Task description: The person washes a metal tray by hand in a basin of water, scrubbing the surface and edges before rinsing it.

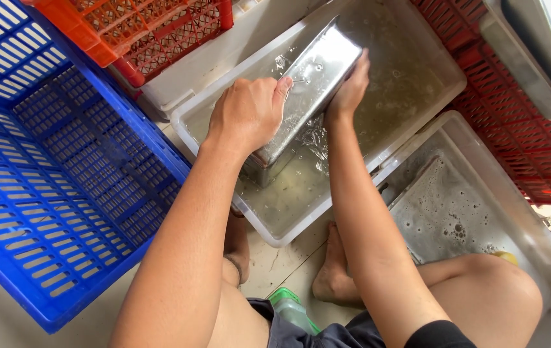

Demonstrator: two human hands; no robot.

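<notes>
I've got both hands clamped on the steel tray: left hand (249,109), right hand (347,90). Keep the steel tray (314,77) tilted, low in the clear rinse tub (417,96), grip firm since it's slippery.

No labels, signs or screens show here. The only package-like thing is 1 small clear plastic bottle (290,310) with a green top, lying at the bottom edge between the person's legs, partly hidden by dark shorts.
</notes>
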